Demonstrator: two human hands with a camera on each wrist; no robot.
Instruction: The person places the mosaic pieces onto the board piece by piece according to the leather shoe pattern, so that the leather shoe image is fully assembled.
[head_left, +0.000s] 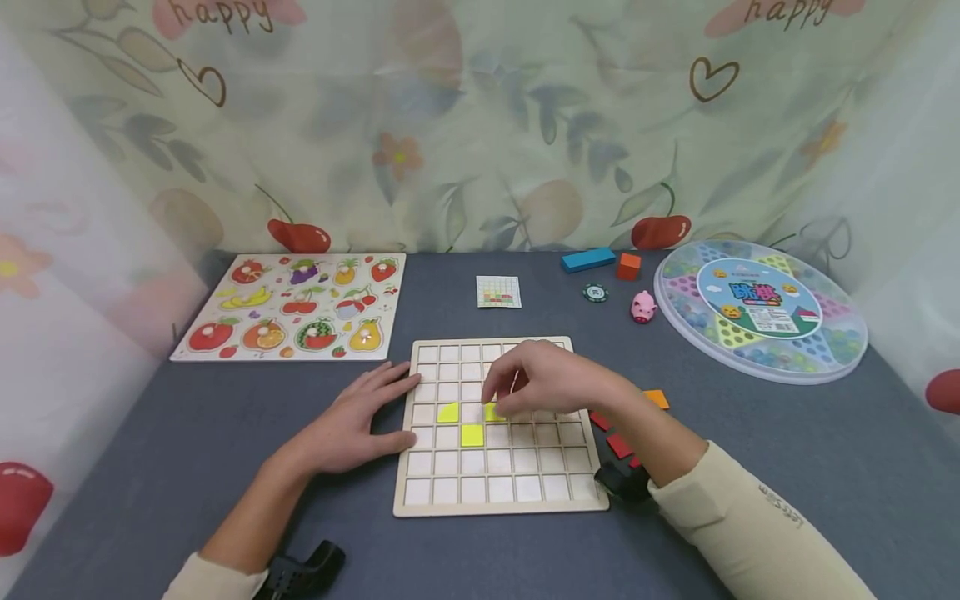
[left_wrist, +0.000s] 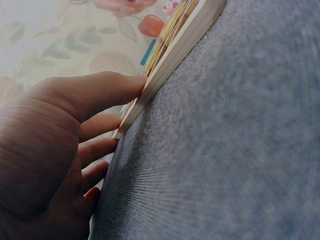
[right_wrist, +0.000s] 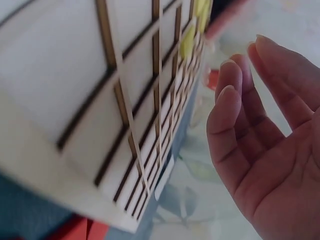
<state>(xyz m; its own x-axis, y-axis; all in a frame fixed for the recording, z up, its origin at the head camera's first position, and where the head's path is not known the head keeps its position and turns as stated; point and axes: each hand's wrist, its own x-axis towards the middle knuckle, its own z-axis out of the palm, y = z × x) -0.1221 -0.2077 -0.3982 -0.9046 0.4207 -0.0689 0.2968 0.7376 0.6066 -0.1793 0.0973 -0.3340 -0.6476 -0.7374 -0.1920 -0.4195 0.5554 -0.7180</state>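
Note:
A wooden grid board (head_left: pixel 501 510) with white square cells lies flat in the head view. Three yellow tiles sit in its cells: a left one (head_left: pixel 447 412), a lower one (head_left: pixel 472 436) and a right one (head_left: pixel 491 412) partly covered by fingers. My left hand (head_left: pixel 352 425) rests at the board's left edge, thumb and fingertips against its rim, as the left wrist view also shows. Over the middle of the board is my right hand (head_left: pixel 551 379), fingertips beside the right yellow tile. In the right wrist view its fingers are loosely bent, and nothing shows between them.
Red tiles (head_left: pixel 619 446) and an orange tile (head_left: pixel 657 399) lie right of the board, partly behind my forearm. Behind it are a small pattern card (head_left: pixel 498 292), fruit puzzle (head_left: pixel 288 308), blue block (head_left: pixel 588 259), orange block (head_left: pixel 628 267), chip (head_left: pixel 596 292), pig figure (head_left: pixel 642 307) and round game box (head_left: pixel 761 312).

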